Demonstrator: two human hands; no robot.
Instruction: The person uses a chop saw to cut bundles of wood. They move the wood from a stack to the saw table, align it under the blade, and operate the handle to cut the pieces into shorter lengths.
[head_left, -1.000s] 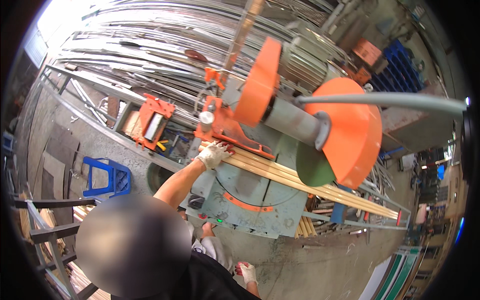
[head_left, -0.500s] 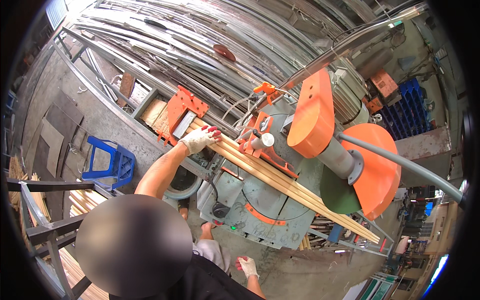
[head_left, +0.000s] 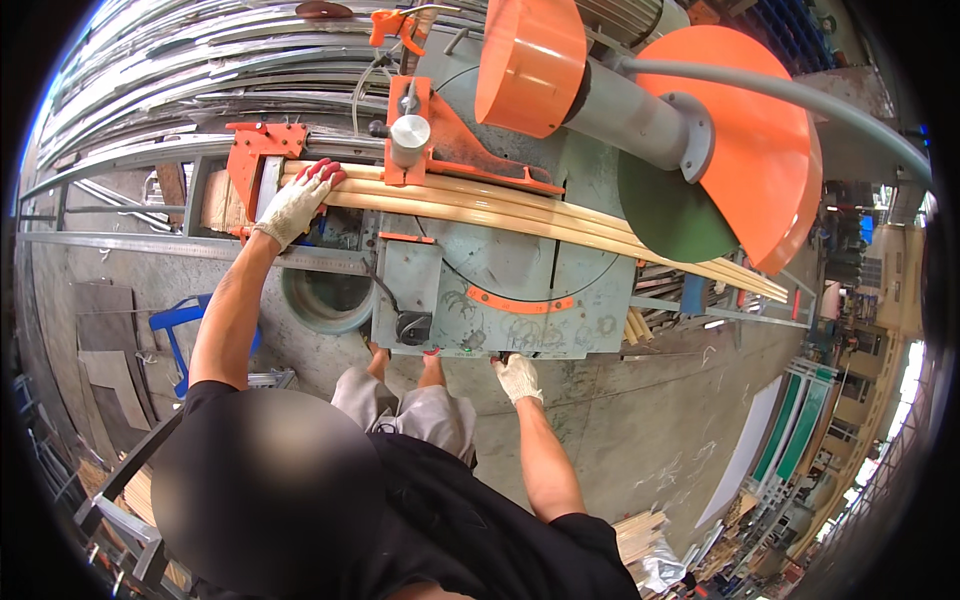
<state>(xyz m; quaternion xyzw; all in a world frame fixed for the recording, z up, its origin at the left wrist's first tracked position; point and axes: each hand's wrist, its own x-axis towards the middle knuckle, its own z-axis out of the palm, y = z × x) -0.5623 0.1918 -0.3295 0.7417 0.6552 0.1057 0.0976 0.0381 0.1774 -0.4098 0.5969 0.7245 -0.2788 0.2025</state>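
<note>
We're resting our left hand [head_left: 292, 205] over the left ends of the tan strips [head_left: 480, 208]; whether it's pinching, we can't tell. They're running right, past the green disc [head_left: 670, 215]! Our right hand [head_left: 518, 379] is sitting at the grey table [head_left: 490, 262]'s near edge, grip hidden.

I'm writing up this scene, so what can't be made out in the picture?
In the head view:
- Grip of the left hand at the pale strips: hidden under the hand.
- What the right hand touches: hidden by that hand.
- Rest of the green disc: behind the orange guard.
- Part of the motor: cut off by the upper edge.
</note>
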